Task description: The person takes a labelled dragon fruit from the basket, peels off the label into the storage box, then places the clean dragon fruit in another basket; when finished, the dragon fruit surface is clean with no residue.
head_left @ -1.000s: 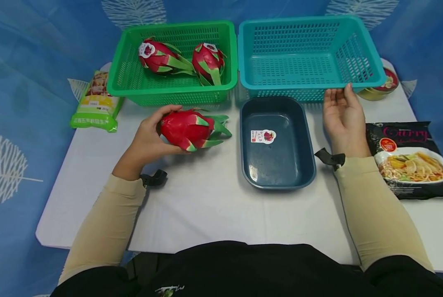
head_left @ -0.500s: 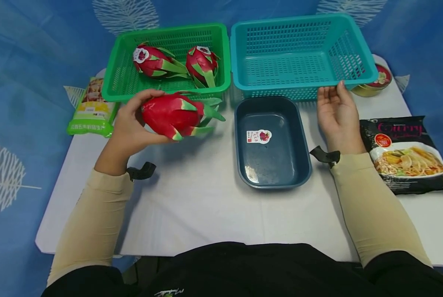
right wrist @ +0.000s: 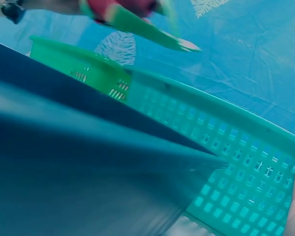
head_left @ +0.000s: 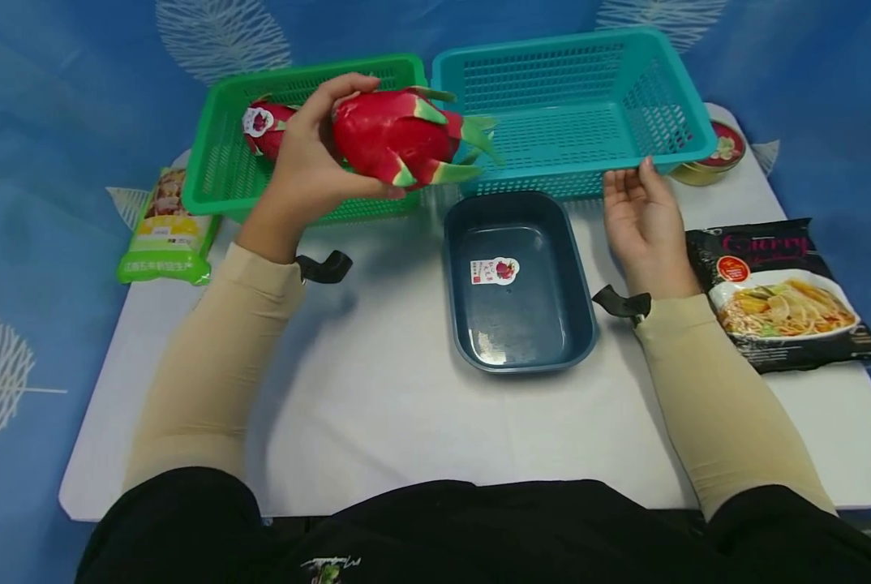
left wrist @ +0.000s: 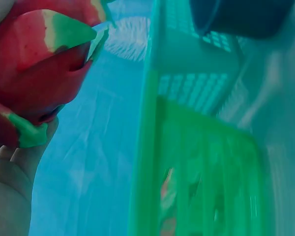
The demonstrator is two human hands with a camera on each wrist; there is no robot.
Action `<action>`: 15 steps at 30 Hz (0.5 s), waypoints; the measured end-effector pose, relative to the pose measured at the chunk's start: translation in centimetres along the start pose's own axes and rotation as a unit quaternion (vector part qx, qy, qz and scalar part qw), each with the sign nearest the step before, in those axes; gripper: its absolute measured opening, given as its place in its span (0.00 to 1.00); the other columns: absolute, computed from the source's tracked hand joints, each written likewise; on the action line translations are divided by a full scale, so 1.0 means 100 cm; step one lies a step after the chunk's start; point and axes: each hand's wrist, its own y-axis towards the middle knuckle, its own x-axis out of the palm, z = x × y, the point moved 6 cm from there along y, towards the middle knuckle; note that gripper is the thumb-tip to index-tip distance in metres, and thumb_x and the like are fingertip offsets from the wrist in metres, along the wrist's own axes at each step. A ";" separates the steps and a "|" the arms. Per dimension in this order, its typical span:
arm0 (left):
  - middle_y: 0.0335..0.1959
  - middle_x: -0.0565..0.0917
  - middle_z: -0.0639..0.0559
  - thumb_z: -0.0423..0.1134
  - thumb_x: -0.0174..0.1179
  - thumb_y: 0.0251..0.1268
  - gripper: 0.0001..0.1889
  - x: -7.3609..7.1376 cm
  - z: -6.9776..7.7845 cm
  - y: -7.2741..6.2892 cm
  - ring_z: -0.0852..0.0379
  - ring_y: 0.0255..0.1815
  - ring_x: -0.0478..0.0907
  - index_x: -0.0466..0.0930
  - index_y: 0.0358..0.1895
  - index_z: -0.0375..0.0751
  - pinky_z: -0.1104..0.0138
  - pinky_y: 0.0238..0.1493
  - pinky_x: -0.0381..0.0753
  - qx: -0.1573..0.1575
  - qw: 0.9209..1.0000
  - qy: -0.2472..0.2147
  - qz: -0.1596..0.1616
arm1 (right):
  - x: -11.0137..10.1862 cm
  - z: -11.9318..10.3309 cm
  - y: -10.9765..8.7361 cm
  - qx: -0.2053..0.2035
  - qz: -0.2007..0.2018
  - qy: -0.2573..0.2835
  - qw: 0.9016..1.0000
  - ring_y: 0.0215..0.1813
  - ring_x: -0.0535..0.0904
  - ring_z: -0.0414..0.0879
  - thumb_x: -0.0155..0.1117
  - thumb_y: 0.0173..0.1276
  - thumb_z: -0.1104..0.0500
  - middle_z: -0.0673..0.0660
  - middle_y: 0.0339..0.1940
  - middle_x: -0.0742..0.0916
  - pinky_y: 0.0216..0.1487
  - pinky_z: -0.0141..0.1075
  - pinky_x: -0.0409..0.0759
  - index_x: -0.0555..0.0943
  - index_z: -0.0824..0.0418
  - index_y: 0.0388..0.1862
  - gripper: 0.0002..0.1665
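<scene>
My left hand [head_left: 307, 166] grips a red dragon fruit [head_left: 399, 134] with green-tipped scales, thumb on its near side. It is held in the air over the green basket [head_left: 209, 182], tail pointing right; the left wrist view shows the same dragon fruit [left wrist: 34, 64] above the basket's level. Another dragon fruit [head_left: 263, 126] with a white sticker lies in that basket, partly behind my hand. My right hand [head_left: 643, 215], palm up, holds the near rim of the teal basket [head_left: 545, 174] with curled fingers and thumb. Nothing lies inside the teal basket.
A dark blue tub [head_left: 519, 324] with a dragon fruit sticker stands before the teal basket. A green snack bag [head_left: 165, 235] lies at left, a black curry noodle pack [head_left: 782, 296] at right. Behind my right hand is a round tin [head_left: 720, 154].
My left hand has lifted the dragon fruit off the table's near area, away from me and up, over the green basket. My right hand stays at the teal basket's rim.
</scene>
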 end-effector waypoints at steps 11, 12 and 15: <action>0.71 0.73 0.53 0.28 0.85 0.46 0.50 0.080 -0.044 0.077 0.55 0.71 0.67 0.70 0.76 0.44 0.59 0.61 0.81 -0.066 0.994 0.043 -0.069 | -0.003 -0.002 0.003 0.001 -0.004 -0.011 1.000 0.39 0.81 0.57 0.59 0.80 0.70 0.66 0.37 0.80 0.46 0.46 0.86 0.72 0.70 0.45 0.04; 0.71 0.72 0.52 0.29 0.85 0.46 0.50 0.085 -0.048 0.082 0.55 0.71 0.67 0.70 0.77 0.44 0.60 0.61 0.81 -0.075 0.993 0.048 -0.075 | -0.004 -0.003 0.002 0.001 -0.004 -0.013 1.000 0.39 0.81 0.57 0.59 0.80 0.70 0.66 0.37 0.79 0.47 0.46 0.86 0.72 0.70 0.45 0.04; 0.72 0.71 0.51 0.30 0.85 0.48 0.50 0.102 -0.057 0.093 0.56 0.71 0.67 0.69 0.77 0.45 0.61 0.61 0.81 -0.089 0.990 0.056 -0.089 | -0.005 -0.006 0.002 -0.002 -0.006 -0.015 1.000 0.39 0.81 0.56 0.59 0.80 0.70 0.66 0.37 0.79 0.47 0.46 0.86 0.72 0.70 0.44 0.04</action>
